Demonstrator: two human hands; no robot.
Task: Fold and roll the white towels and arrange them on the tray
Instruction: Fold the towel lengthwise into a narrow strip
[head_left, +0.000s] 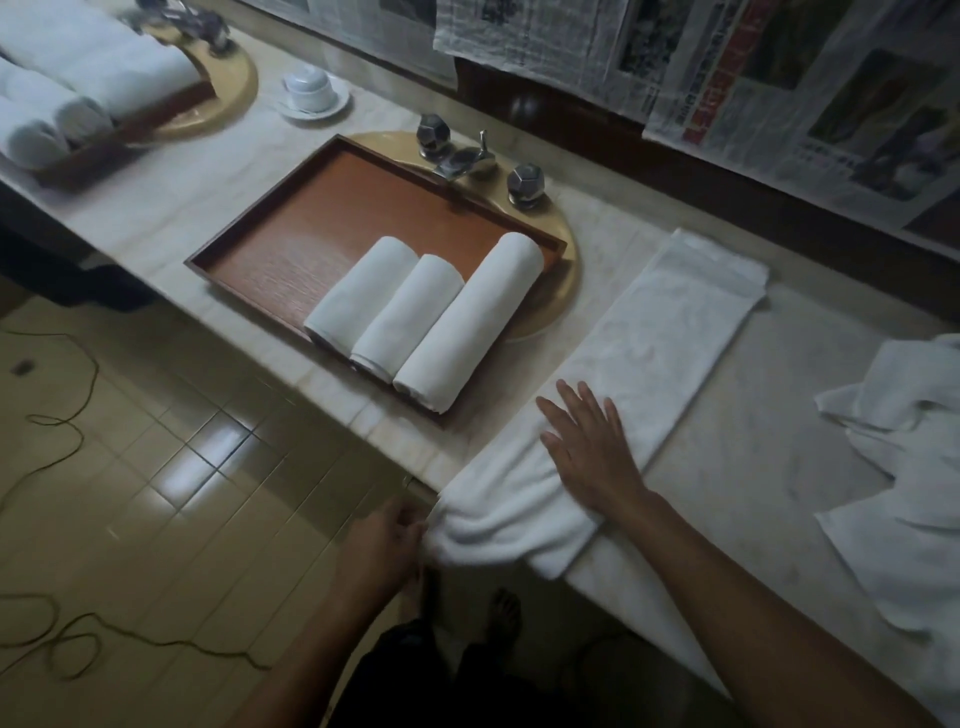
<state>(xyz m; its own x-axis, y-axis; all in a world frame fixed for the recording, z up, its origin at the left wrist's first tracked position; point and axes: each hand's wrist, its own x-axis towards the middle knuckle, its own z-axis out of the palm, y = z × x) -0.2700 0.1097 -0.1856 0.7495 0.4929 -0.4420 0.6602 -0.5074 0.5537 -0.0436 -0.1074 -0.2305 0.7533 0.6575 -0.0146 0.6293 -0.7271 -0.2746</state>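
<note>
Three rolled white towels (426, 317) lie side by side at the right end of the brown wooden tray (291, 228), while the right hand (587, 447) presses flat and open on the long folded white towel (639, 353) to pin it as the left hand (384, 545) pinches its near end, likely to begin rolling.

Three rolled towels (423, 317), one tray (291, 228), two hands (587, 447).
</note>
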